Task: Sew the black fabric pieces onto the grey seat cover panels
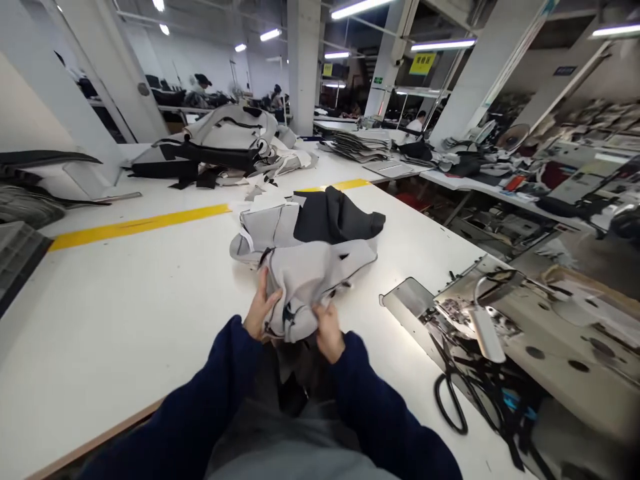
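A bunched grey fabric piece (305, 270) with dark seam edging lies at the near side of the white table (125, 300). My left hand (261, 308) grips its left edge, thumb on top and fingers partly hidden beneath. On the right edge, my right hand (329, 328) is closed around the cloth, slightly lower. Folds between both hands show dark trim at the near end. Beyond it, joined or overlapping, I cannot tell which, lies a black fabric panel (340, 217).
To the right sit a sewing machine (560, 333) and black-handled scissors (453, 393). Yellow tape (145, 225) crosses the table. Behind it is a heap of grey and black fabric (225, 143). Stacked flat pieces (357, 143) lie farther back. Other people work in the distance.
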Motion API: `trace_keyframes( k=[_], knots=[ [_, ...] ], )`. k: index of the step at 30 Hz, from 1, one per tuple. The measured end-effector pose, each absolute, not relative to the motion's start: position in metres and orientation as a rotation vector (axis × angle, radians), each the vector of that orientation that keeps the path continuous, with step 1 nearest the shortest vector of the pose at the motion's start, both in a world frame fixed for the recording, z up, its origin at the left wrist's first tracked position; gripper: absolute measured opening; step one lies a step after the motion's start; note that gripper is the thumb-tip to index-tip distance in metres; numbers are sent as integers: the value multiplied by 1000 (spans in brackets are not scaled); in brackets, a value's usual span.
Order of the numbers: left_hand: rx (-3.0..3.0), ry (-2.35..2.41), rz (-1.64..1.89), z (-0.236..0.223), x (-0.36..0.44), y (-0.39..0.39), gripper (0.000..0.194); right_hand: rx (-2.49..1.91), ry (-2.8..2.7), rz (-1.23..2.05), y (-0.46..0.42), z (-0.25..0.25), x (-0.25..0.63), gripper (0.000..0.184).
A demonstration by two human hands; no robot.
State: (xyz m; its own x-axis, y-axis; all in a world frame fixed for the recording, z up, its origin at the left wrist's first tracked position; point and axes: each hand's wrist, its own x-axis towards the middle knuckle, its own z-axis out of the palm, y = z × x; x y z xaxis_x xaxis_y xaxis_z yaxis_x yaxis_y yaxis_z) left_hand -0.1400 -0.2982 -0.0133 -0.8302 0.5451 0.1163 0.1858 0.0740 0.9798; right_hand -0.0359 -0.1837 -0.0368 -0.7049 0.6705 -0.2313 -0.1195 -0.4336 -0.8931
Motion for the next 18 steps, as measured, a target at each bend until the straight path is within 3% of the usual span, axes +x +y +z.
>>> trace_keyframes(
  k=[4, 7, 9, 14, 16, 18],
  knots=[
    [713, 2212, 1715, 12, -158, -290, 87, -831, -1543, 2579, -222, -61, -10, 53],
    [715, 2196, 1663, 17, -166, -319, 80, -690, -1646, 2543, -208, -59, 20, 57],
    [760, 2224, 1621, 12, -169, -346, 78, -644, -1857, 2194, -185, -46, 40, 53],
    [897, 2395, 1482, -14, -174, -376, 65, -208, -2393, 614, -152, -13, 48, 36],
    [951, 2366, 1499, -16, -178, -370, 63, 16, -2548, 238, -151, -13, 32, 38],
    [1047, 2308, 1504, -6, -186, -362, 59, 132, -2598, 106, -148, -22, 10, 30]
  ],
)
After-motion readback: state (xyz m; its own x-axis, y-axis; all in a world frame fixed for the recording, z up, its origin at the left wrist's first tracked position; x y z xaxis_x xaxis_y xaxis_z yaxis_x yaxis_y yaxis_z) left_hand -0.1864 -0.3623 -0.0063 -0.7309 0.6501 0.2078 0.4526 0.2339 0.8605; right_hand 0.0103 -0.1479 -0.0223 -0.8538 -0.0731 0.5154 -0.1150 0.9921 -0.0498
